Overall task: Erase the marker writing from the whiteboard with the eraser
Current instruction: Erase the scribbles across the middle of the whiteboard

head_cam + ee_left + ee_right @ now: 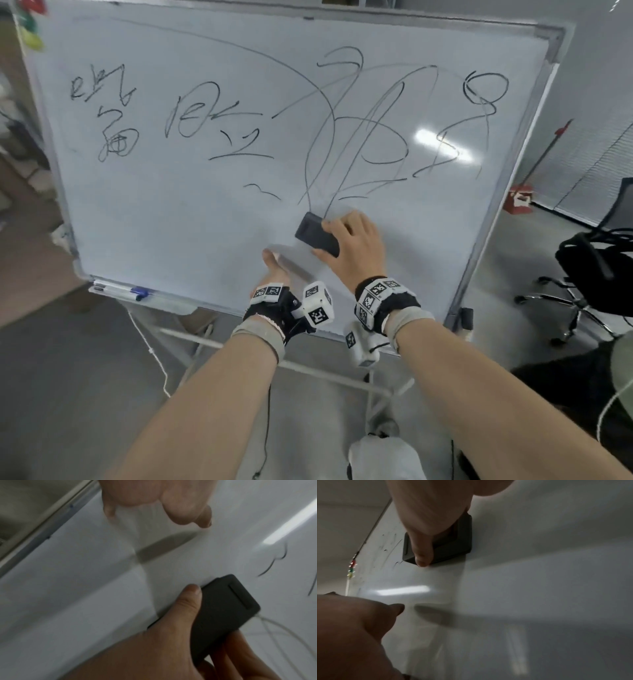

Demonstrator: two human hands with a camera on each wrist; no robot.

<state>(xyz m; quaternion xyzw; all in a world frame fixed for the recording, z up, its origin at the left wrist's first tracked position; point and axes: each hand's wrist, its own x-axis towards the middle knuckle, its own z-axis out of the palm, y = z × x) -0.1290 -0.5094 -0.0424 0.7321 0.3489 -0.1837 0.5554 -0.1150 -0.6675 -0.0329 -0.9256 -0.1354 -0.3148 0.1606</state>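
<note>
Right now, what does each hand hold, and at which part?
The right hand grips the eraser by its long sides, thumb on one, fingers on the other, flat against the whiteboard. The left hand holds nothing.

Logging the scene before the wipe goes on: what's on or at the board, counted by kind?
Whiteboard: 1
Eraser, gripped by the right hand: 1
Markers on the tray: at least 1, count unclear
Magnets at the top left corner: about 3, blurred
Hands, counting the left hand: 2
Total: about 8

Black wristbands [387,305] with tag cubes [318,303]
</note>
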